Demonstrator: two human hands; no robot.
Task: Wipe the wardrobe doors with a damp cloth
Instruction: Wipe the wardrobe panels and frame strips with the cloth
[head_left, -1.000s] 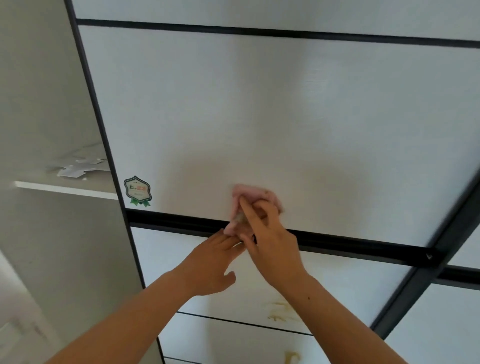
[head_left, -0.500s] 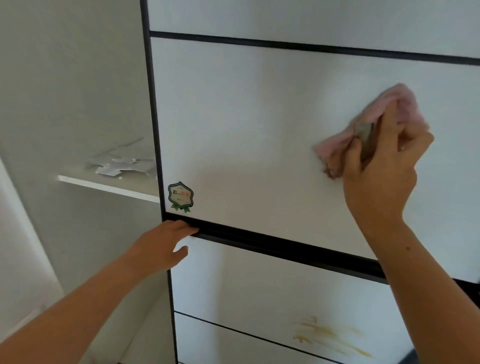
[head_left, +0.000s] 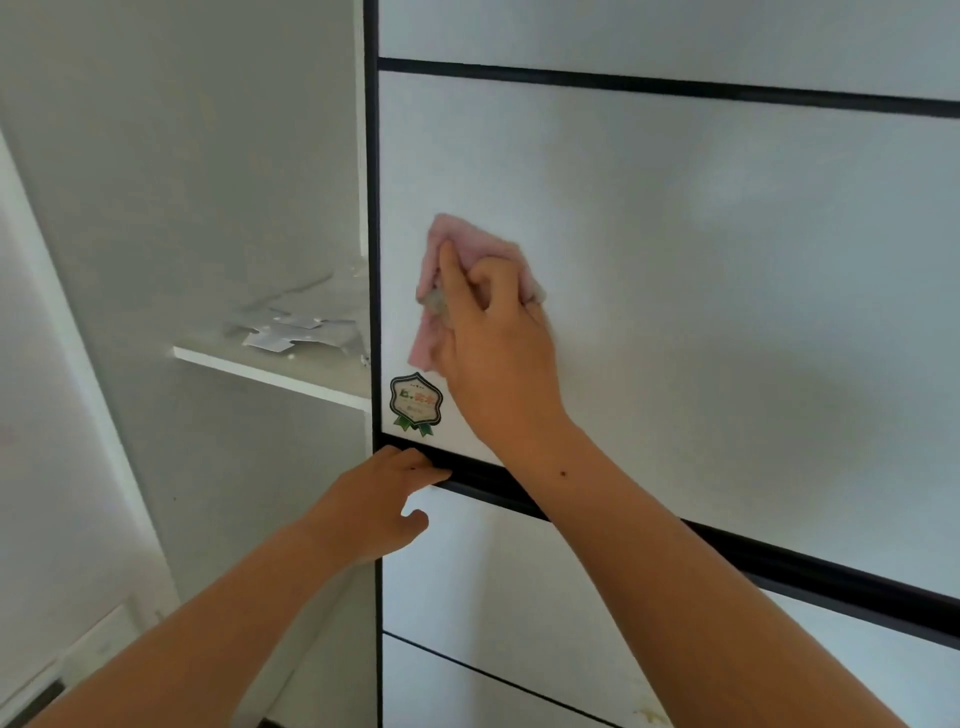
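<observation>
Cloth (head_left: 470, 249) is bunched under my right hand (head_left: 498, 338). My fingers curl over it and press it against the wardrobe door (head_left: 701, 286), close to the panel's left edge and just above the green sticker (head_left: 415, 402). My left hand (head_left: 379, 499) holds nothing. Its fingers rest along the black rail (head_left: 779, 566) below with the thumb free, and I judge it is steadying the door. Seen from the head camera, nearly all the panel lies to the right of my grip, with its long axis running along the rail. I judge the next stroke should go rightward, led by the right hand.
</observation>
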